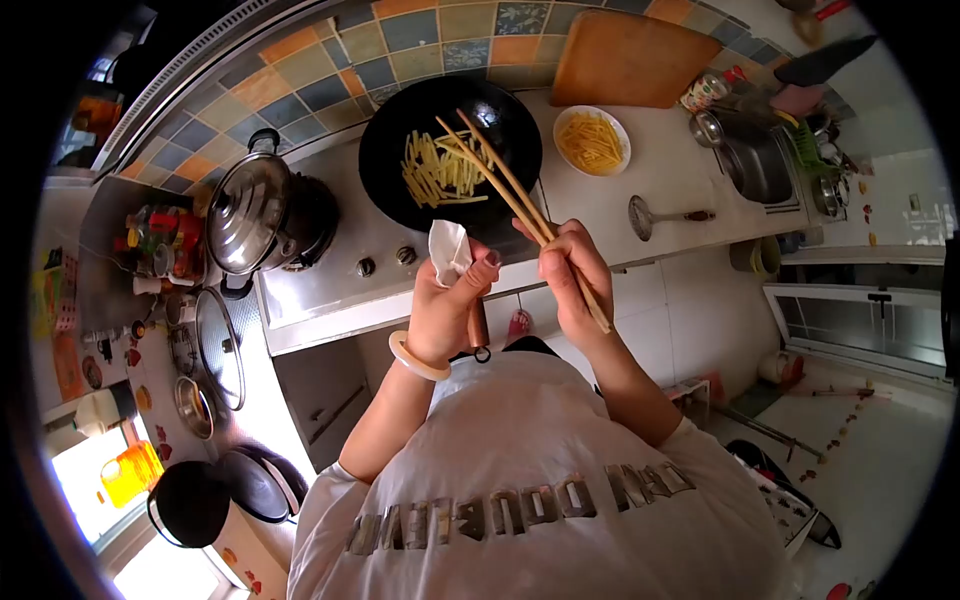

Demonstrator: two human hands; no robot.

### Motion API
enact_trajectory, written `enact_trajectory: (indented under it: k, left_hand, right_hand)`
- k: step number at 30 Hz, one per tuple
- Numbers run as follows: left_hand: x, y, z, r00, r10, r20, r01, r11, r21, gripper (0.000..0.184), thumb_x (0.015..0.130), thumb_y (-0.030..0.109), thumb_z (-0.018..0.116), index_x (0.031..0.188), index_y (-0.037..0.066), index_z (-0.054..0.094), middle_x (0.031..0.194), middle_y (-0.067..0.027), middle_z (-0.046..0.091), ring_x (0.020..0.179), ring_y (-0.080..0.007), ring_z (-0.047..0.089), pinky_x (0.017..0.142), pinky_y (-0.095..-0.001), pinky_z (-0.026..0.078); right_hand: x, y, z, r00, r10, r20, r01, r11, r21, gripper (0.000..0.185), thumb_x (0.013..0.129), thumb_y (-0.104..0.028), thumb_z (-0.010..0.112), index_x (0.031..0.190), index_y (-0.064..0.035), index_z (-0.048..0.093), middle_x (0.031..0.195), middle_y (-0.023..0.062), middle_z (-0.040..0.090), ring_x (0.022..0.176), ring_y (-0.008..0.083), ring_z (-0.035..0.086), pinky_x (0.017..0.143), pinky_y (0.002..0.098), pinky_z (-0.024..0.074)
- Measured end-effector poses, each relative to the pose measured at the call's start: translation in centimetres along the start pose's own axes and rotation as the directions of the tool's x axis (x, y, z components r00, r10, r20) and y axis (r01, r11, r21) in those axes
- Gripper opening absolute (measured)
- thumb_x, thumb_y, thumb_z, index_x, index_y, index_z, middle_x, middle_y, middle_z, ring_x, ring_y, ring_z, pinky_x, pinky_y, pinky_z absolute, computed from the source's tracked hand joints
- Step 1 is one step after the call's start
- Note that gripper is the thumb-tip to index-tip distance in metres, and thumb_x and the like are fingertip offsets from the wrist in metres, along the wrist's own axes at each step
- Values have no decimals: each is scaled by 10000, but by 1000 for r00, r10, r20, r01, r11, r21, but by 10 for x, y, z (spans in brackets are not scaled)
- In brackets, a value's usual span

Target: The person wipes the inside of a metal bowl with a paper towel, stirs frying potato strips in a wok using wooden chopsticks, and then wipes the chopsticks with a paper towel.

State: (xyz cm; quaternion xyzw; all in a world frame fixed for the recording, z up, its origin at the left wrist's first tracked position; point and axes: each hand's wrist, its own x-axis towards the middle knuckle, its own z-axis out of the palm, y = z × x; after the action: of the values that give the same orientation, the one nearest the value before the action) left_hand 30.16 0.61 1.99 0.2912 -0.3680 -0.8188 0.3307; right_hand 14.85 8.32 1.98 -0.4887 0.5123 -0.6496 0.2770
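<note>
A black wok (385, 165) on the stove holds pale cut strips (435, 172). My left hand (455, 290), with a cream bangle (418, 358) on the wrist, is closed at the wok's wooden handle (478, 325). A crumpled white tissue (450, 250) sticks up between its thumb and fingers. In my right hand (575, 275) is a pair of long wooden chopsticks (510, 190), their tips above the strips in the wok.
A white bowl (592, 140) of yellow strips and a skimmer (660, 216) lie right of the wok. Beyond are a cutting board (625, 60) and a sink (755, 165). A lidded steel pot (248, 213) stands at left. A glass lid (220, 345) is below it.
</note>
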Motion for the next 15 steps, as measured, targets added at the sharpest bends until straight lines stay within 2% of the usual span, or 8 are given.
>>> enact_trajectory:
  k: [3, 6, 9, 12, 13, 15]
  left_hand:
    - [2, 3, 14, 989, -147, 34, 150, 981, -123, 141, 876, 137, 699, 964, 78, 606, 816, 10, 607, 732, -84, 525, 662, -241, 419]
    - [5, -2, 22, 965, -236, 114, 252, 956, -151, 126, 862, 89, 675, 962, 80, 600, 806, 5, 601, 704, -86, 514, 651, -251, 417]
    - [7, -2, 35, 923, -319, 216, 359, 916, -179, 90, 855, 49, 630, 934, 73, 592, 773, 9, 576, 674, -78, 493, 628, -250, 405]
    - [8, -6, 52, 873, -406, 270, 459, 871, -173, 59, 855, 26, 595, 903, 59, 582, 735, 21, 538, 643, -64, 457, 596, -233, 376]
    - [9, -10, 56, 861, -420, 288, 473, 868, -148, 51, 856, 22, 588, 894, 55, 580, 725, 25, 526, 634, -60, 444, 587, -228, 365]
    - [14, -22, 62, 829, -435, 352, 503, 855, -128, 44, 855, 15, 582, 884, 48, 579, 714, 30, 512, 620, -54, 419, 573, -221, 347]
  right_hand:
    - [3, -9, -6, 990, -139, -14, 136, 984, -112, 132, 925, -110, 615, 874, -2, 559, 916, 109, 543, 1038, 246, 596, 756, 289, 443]
    - [-1, -11, -19, 992, -125, -12, 124, 989, -80, 110, 911, -109, 633, 914, -12, 582, 1000, 149, 575, 1051, 263, 596, 765, 299, 463]
    - [-4, -22, -31, 996, -83, -23, 82, 995, -49, 135, 913, -132, 646, 939, -17, 580, 999, 113, 519, 1160, 328, 557, 992, 419, 424]
    - [-5, -27, -50, 985, -159, 70, 167, 976, -139, 201, 848, -109, 716, 979, -19, 592, 1069, 138, 542, 1151, 325, 564, 967, 406, 449]
    - [-7, -26, -55, 981, -175, 78, 187, 966, -180, 273, 788, -104, 767, 996, -24, 609, 1093, 141, 559, 1138, 312, 577, 928, 381, 474]
    - [-11, -29, -65, 981, -190, 37, 193, 947, -255, 284, 742, -91, 795, 973, -61, 632, 1023, 106, 603, 943, 235, 602, 800, 320, 492]
